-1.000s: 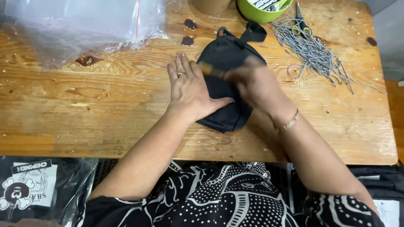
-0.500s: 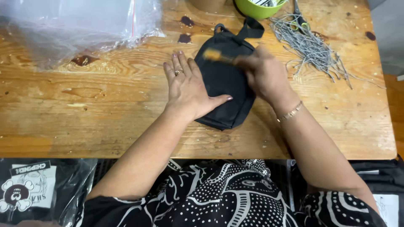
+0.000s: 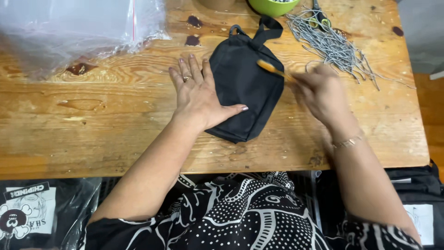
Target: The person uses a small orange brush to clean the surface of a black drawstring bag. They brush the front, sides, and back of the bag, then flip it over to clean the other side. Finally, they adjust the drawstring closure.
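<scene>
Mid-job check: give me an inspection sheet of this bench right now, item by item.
Surface: wooden table, dark stains near the far edge.
Job's things: black pouch lying flat; thin orange tool over it.
Clutter: clear plastic bags, pile of cords, scissors, green bowl.
Grippers: left hand flat on the pouch; right hand holds the tool, blurred.
Cables: nothing seen.
Surroundings: bagged black goods under the table.

Wood table [image 3: 92, 134] w/ black bag [image 3: 245, 92], cords [image 3: 333, 44].
</scene>
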